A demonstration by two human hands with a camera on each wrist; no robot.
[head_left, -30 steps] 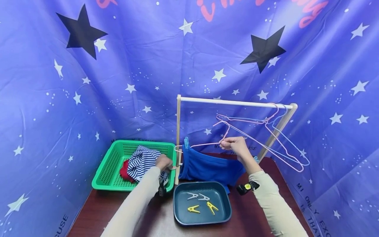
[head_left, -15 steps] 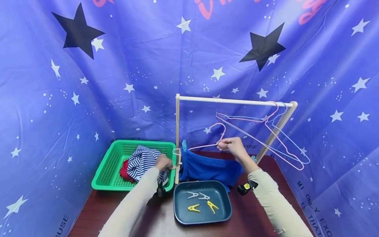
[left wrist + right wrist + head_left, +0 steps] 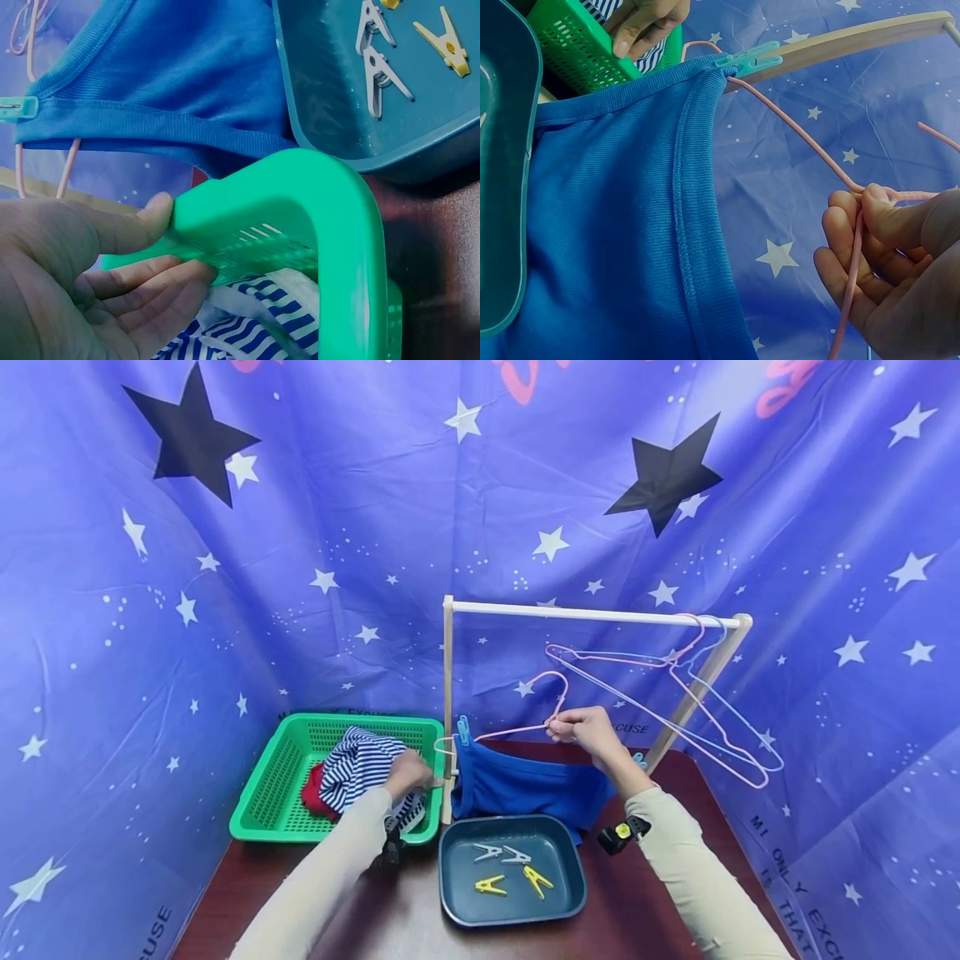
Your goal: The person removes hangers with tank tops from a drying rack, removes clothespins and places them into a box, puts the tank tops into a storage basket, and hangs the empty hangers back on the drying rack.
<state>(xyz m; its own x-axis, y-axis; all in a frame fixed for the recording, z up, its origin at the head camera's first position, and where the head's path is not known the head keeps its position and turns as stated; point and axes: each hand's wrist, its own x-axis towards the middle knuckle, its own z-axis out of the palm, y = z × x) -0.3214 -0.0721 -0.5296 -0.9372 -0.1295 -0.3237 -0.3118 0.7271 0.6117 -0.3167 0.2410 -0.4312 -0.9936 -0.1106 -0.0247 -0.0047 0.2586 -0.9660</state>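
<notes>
In the head view my right hand [image 3: 588, 735] pinches a pink hanger [image 3: 561, 693] just below its hook. A blue sleeveless top [image 3: 525, 781] hangs on this hanger, its near left corner fixed by a light blue clothespin [image 3: 463, 730]. Another blue clothespin [image 3: 638, 759] shows behind my right wrist. My left hand [image 3: 408, 774] holds the rim of a green basket [image 3: 258, 785], thumb outside and fingers inside, as the left wrist view shows. Inside the basket lie a navy-striped garment [image 3: 358, 768] and a red cloth [image 3: 315, 795].
A wooden rack [image 3: 562, 612] stands behind, carrying a second pink hanger [image 3: 701, 706] and a blue hanger [image 3: 738, 717] at its right end. In front sits a dark tray [image 3: 512, 914] with several white and yellow clothespins. A starry curtain surrounds the table [image 3: 360, 914].
My right hand has shifted slightly left with the pink hanger and the blue top. My left hand stays at the basket's rim. The head view has shifted a little.
</notes>
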